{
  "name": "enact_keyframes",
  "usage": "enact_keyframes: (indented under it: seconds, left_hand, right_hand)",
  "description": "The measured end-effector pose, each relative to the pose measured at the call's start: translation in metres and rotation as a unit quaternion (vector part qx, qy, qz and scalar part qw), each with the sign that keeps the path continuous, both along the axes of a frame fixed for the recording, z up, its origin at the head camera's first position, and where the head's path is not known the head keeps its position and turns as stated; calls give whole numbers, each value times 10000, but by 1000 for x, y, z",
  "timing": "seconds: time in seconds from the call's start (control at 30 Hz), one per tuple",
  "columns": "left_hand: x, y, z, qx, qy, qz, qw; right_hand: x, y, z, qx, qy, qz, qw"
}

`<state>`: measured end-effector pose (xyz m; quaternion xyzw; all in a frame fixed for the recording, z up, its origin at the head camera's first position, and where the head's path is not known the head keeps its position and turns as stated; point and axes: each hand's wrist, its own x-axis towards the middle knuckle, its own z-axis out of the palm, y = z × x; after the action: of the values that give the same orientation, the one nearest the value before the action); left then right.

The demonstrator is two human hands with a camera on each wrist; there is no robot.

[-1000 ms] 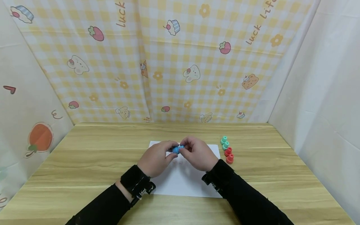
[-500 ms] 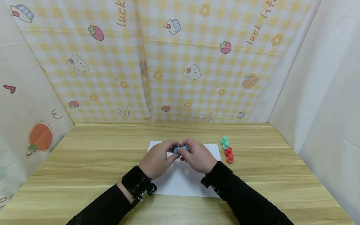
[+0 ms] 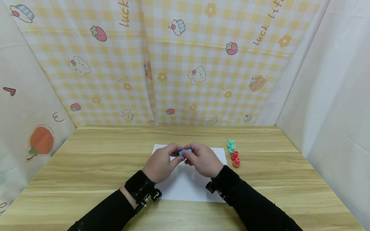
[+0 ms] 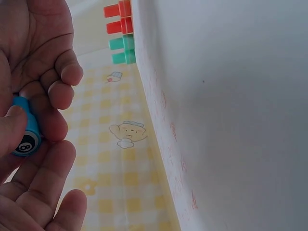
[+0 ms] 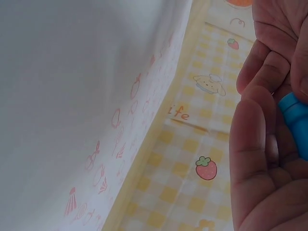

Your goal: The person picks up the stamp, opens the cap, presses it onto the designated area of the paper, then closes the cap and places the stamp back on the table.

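Note:
Over the white paper (image 3: 188,189) both hands meet around a small blue toy stamp (image 3: 181,153). My left hand (image 3: 160,163) pinches its left end between thumb and fingers. From the other side my right hand (image 3: 204,161) grips it, the thumb lying across it and covering much of it. In the left wrist view the stamp (image 4: 31,126) shows a round end with a black ball picture and a number 8. The right wrist view shows part of its blue body (image 5: 294,115) between the fingers.
Two green stamps (image 3: 231,146) and two red stamps (image 3: 235,159) stand in a row on the wooden table (image 3: 277,173), just right of the paper. Small red printed pictures (image 5: 118,115) line the paper's far part. A checked cloth (image 3: 173,64) hangs behind the table.
The blue stamp has shifted slightly right, and the right thumb and fingers now cover more of it. Both hands have otherwise stayed nearly in place; the row of stamps is unchanged.

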<state>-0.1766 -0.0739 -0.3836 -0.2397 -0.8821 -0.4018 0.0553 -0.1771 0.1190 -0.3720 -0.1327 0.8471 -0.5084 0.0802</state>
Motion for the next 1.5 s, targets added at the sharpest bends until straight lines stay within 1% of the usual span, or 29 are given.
enact_keyframes:
  seconds: [0.17, 0.37, 0.57, 0.83, 1.07, 1.3, 1.5]
  left_hand:
    - [0, 0, -1, 167, -48, 91, 9998]
    - [-1, -2, -2, 381, -262, 85, 9989]
    - [-2, -3, -2, 449, -386, 107, 9982]
    - [-4, -3, -2, 499, -351, 35, 9981]
    - [-2, -4, 0, 588, -402, -35, 9975]
    - [-2, -4, -1, 492, -318, 25, 9983]
    - [-2, -3, -1, 496, -302, 6, 9983]
  right_hand:
    - [0, 0, 0, -68, -16, -2, 10000]
    - [0, 0, 1, -146, 55, 106, 9998]
    - [0, 0, 1, -182, 34, 130, 9997]
    - [0, 1, 1, -246, 67, 190, 9995]
    - [1, 2, 1, -369, 124, 285, 9988]
    - [1, 2, 1, -325, 109, 258, 9991]
    - [0, 2, 1, -307, 82, 241, 9992]
